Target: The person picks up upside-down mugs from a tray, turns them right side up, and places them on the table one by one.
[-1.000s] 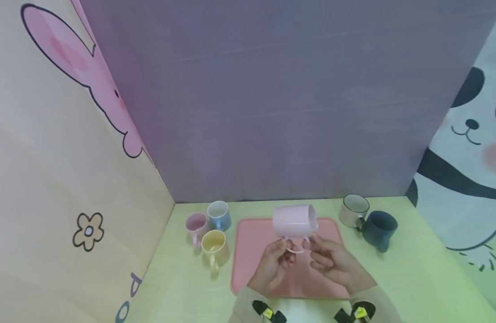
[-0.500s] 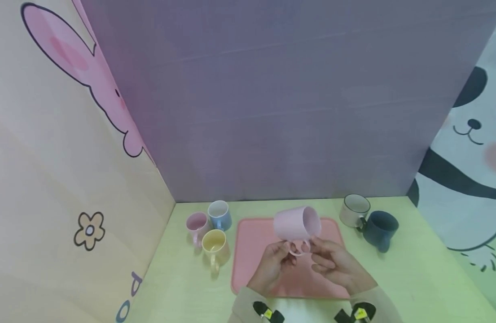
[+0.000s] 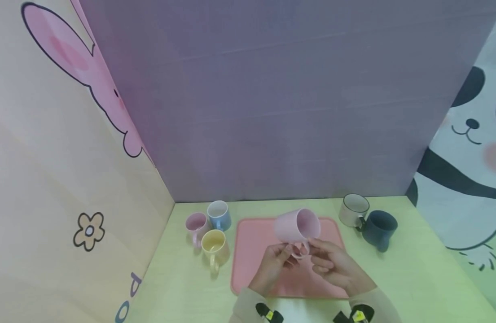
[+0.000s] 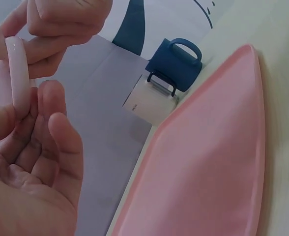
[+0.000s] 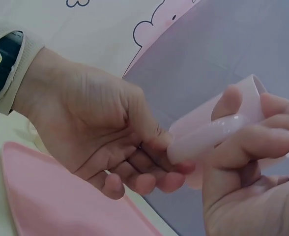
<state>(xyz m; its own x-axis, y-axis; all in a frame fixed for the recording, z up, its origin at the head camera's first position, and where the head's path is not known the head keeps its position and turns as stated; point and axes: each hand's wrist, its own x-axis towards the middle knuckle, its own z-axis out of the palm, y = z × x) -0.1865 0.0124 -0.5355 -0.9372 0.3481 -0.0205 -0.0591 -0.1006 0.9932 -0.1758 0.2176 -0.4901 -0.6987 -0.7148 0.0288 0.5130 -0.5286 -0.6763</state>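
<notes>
A pale pink mug (image 3: 287, 228) is held above the pink tray (image 3: 252, 269), tipped on its side with its mouth turned right and toward me and its handle hanging below. My left hand (image 3: 274, 264) pinches the lower left end of the handle between thumb and fingers. At the handle's other end, near the rim, my right hand (image 3: 336, 264) pinches it with thumb and forefinger. In the right wrist view the mug's handle (image 5: 208, 137) runs between both hands. The left wrist view shows only part of the mug behind the handle (image 4: 19, 76).
Left of the tray stand a pink mug (image 3: 196, 224), a blue mug (image 3: 220, 218) and a yellow mug (image 3: 215, 247). On the right are a white mug (image 3: 349, 214) with a dark rim and a dark blue mug (image 3: 378, 229). A grey wall (image 3: 272, 112) rises behind the table.
The held mug has turned, so its mouth now faces more toward me and its inside shows. It has also sunk slightly. Both hands keep their hold on the handle.
</notes>
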